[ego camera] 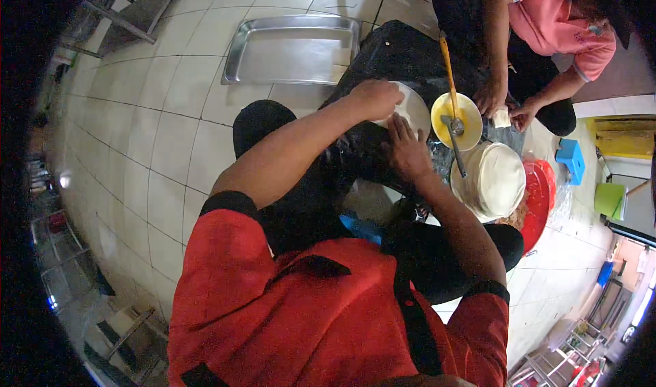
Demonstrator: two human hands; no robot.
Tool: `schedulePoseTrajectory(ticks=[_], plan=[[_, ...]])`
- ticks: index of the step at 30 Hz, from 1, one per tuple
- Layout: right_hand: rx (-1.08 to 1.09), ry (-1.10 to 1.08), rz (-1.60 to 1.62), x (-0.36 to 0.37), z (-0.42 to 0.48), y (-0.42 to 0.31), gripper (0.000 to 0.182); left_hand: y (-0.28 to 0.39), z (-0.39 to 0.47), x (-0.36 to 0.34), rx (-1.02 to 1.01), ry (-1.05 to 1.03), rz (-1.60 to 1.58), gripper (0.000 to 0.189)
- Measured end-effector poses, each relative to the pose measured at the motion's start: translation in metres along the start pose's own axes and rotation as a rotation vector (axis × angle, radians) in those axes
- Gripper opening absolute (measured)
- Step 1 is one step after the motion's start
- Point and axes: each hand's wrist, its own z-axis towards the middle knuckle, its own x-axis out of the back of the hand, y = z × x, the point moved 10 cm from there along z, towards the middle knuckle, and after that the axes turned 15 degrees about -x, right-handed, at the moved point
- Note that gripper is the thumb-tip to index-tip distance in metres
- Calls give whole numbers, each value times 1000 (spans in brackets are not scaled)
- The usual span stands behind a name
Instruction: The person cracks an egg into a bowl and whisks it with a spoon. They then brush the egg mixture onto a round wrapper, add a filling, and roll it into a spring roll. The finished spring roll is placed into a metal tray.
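A pale round dough sheet or plate lies on the black work surface before me. My left hand is over its upper left part with fingers curled; what they grip is hidden. My right hand rests with fingers extended at its lower edge. Just right of it stands a bowl of yellow liquid, holding a wooden-handled brush or spoon and a dark-handled utensil. Below the bowl is a stack of round pale dough sheets.
A shallow steel tray lies on the tiled floor at upper left. At upper right, a co-worker's hands handle a folded pale piece. A red basin with brownish filling sits beyond the stack, near a blue stool and a green bucket.
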Motion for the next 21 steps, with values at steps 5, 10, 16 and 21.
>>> schedulePoseTrajectory(ticks=[5,10,16,21], plan=[[17,-44,-41,4,9,1,61,22,-28,-49,-39,-147,62,39],[25,18,130,23,5,13,58,26,-40,-63,-22,-198,144,53],[73,21,222,30,-2,16,48,33,-29,-59,-27,-183,165,53],[-35,62,105,86,-10,61,34,32,-30,-64,-17,-243,186,55]])
